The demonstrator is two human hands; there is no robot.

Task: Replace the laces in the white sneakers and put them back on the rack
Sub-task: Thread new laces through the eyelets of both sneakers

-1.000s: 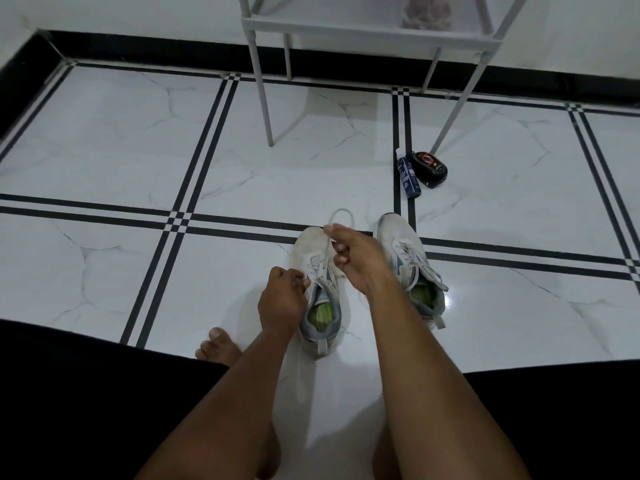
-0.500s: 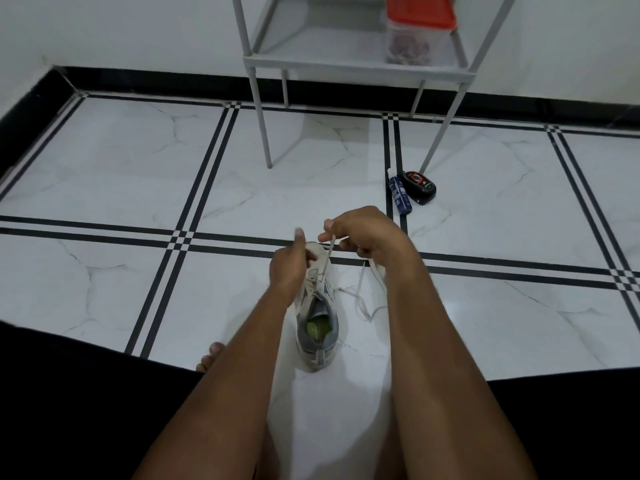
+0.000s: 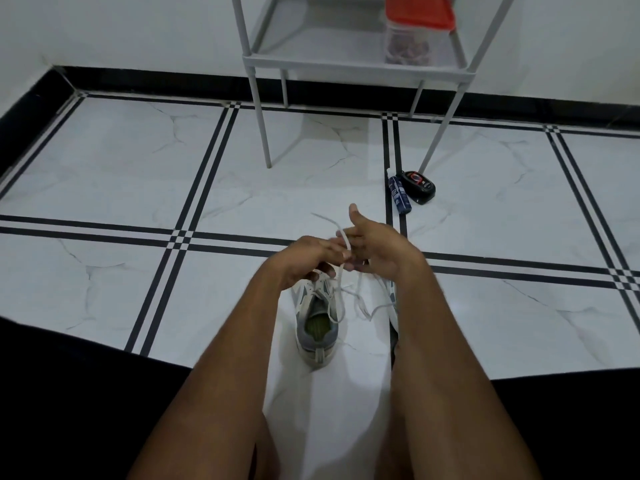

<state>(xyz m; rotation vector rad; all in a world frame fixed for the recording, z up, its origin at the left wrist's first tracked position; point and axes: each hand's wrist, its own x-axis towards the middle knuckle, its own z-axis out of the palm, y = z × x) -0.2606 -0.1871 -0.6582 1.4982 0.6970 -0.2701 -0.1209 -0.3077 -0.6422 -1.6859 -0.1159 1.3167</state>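
Observation:
A white and grey sneaker [image 3: 317, 327] with a green insole stands on the floor between my forearms, heel toward me. Its white lace [image 3: 341, 275] runs up from the eyelets and passes between my two hands, with loose ends trailing to the right on the tile. My left hand [image 3: 304, 259] hovers over the shoe's toe with fingers curled round the lace. My right hand [image 3: 375, 247] pinches the lace just beside it, thumb pointing up. The second sneaker [image 3: 393, 299] is mostly hidden behind my right forearm.
A grey metal rack [image 3: 353, 60] stands against the far wall, holding a clear container with a red lid [image 3: 417, 32]. A blue bottle [image 3: 400, 195] and a black polish tin [image 3: 417, 187] lie on the floor by the rack's right leg. My dark-clothed legs frame the bottom.
Both hands rose from the shoe's tongue and came together over the toe, drawing the lace upward. The camera tilted up, showing more of the rack; my right forearm now covers the second sneaker.

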